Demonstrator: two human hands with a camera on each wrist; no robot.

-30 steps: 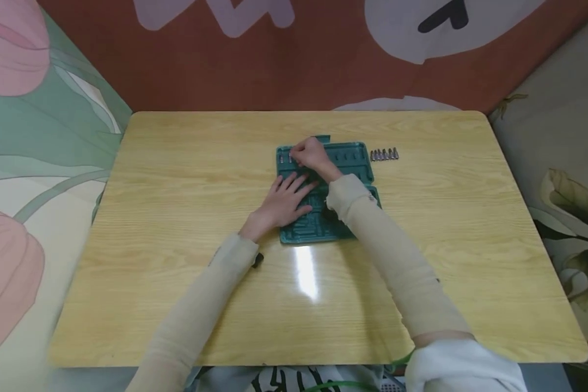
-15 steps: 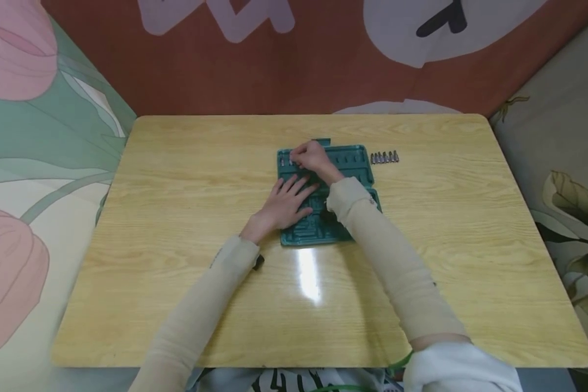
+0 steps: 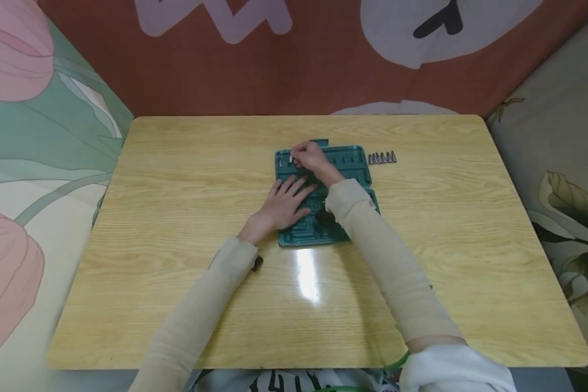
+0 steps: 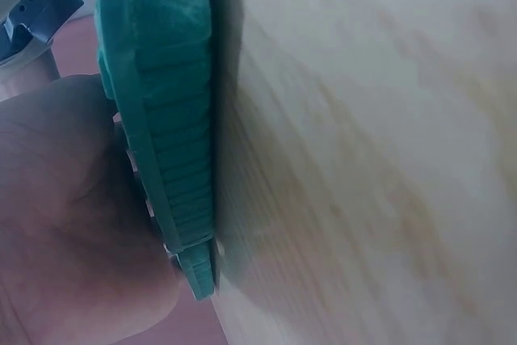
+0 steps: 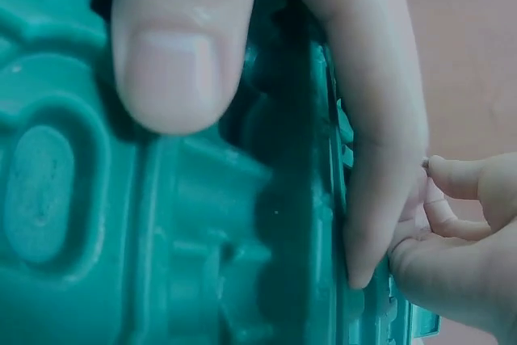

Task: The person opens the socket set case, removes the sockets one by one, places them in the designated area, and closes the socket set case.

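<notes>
An open teal plastic tool case [image 3: 311, 238] with moulded slots lies on the table. My left hand [image 3: 280, 208] rests on its middle with fingers spread and straight. In the left wrist view the palm side of that hand [image 4: 73, 224] lies against the case's edge [image 4: 174, 143]. My right hand [image 3: 313, 157], over the far half, pinches a small metal socket [image 3: 291, 159] between thumb and fingertips, upright near the upper left slots. Fingers mostly cover it in the right wrist view, where the right hand [image 5: 464, 240] shows beyond the left hand's fingers [image 5: 174, 62].
Several small metal sockets [image 3: 382, 158] stand in a row on the wooden table [image 3: 176, 190], just right of the case. A metal piece [image 3: 280, 162] sits in a slot at the case's upper left. The wall [image 3: 274, 81] rises behind the table's far edge.
My right fingers have lifted and shifted slightly, and the pale socket now shows more clearly at their tips. The left hand stays in place on the case.
</notes>
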